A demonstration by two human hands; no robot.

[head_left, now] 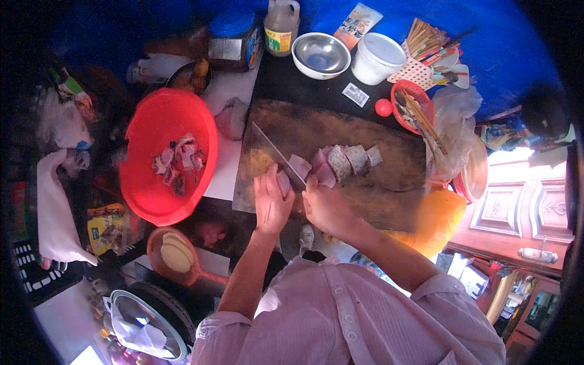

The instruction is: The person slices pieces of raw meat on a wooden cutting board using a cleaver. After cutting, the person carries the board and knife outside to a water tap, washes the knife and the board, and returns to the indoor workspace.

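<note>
**Fingers pinning fish, knife across the board**

Fingers of the left hand [272, 204] press down, curled close together, on a small pinkish piece of fish [284, 181] at the near-left end of the row. Right hand [325, 207] is closed around a knife handle; the handle itself is hidden inside the fist. Knife [278, 156] blade runs from the fist up and to the far left, its long axis diagonal across the cutting board [377, 188], edge resting just right of the left fingertips.

Key relation: the uncut fish block [340, 163] lies to the right and slightly far of the left fingers, its long axis running left to right along the board. The blade sits between the pinned piece and the block. The right hand is nearer to the block; the left is nearer to the cut piece.

Further left, a red basket [146, 201] holds several cut fish chunks [179, 159], well apart from the board. At the far side stand a steel bowl [320, 55] and a white tub [377, 58].

Hard to tell: whether the blade edge is already in the flesh or only touching it. Right fingertips are hidden under the hand. Lower frame is filled by the person's pale shirt [353, 316].
</note>
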